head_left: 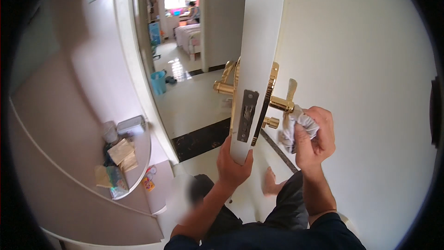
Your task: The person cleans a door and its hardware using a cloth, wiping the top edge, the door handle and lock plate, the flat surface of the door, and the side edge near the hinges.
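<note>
A white door (264, 23) stands edge-on before me, a dark metal latch plate (248, 115) set in its edge. My left hand (234, 164) grips that edge just below the plate, thumb on one face and fingers on the other. In my right hand (317, 136) is a bunched whitish cloth (298, 127), pressed close against the gold door handle (282, 104) on the right face. The cloth hides part of the handle. Below it sticks out a small gold knob (271, 122). Another gold handle (224, 87) shows on the left face.
A corner shelf (147, 157) at left carries a grey box (131, 125), papers (122, 152) and packets. Beyond the doorway are a blue bin (158, 82), a bed (188, 37) and a person (193, 13) near a window. A dark threshold strip (199, 140) crosses the floor.
</note>
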Action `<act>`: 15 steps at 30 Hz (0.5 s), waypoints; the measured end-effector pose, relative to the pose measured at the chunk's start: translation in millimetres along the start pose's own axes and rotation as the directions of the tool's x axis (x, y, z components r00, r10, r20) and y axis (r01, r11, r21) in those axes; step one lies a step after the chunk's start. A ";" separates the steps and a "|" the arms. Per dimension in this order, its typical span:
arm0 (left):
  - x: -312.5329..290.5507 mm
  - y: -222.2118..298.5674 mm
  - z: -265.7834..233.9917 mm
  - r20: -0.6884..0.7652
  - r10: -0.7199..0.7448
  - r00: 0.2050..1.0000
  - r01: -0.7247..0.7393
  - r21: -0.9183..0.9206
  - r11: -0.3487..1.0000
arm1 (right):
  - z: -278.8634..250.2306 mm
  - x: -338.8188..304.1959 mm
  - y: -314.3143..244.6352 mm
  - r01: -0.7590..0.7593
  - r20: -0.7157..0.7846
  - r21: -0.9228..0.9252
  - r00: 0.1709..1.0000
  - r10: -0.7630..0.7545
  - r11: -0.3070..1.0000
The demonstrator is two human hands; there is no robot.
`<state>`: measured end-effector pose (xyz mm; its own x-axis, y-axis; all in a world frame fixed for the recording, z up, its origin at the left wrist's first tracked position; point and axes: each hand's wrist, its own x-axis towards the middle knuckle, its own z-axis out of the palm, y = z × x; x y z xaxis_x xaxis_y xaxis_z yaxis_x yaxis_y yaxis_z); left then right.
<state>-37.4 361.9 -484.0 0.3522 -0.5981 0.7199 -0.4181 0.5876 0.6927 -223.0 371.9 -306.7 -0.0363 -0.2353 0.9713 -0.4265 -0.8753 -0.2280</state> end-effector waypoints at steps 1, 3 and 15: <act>-7.7 4.2 8.1 0.023 0.010 1.000 -0.009 -0.015 1.000 | -5.9 1.7 -6.4 0.056 -0.006 -0.053 0.998 -0.056 0.997; -24.1 13.9 26.4 0.007 0.014 1.000 -0.014 -0.030 0.999 | -17.3 2.0 -15.6 0.104 -0.011 -0.136 0.994 -0.106 0.985; -70.0 78.4 100.6 0.123 0.048 0.991 -0.046 -0.020 0.999 | -80.8 28.1 -10.9 0.009 -0.122 -0.052 0.992 -0.015 0.999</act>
<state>-179.0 395.0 -484.4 0.2258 -0.6316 0.7417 -0.4172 0.6253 0.6595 -292.4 408.9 -271.3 -0.1399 -0.1686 0.9757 -0.4731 -0.8543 -0.2154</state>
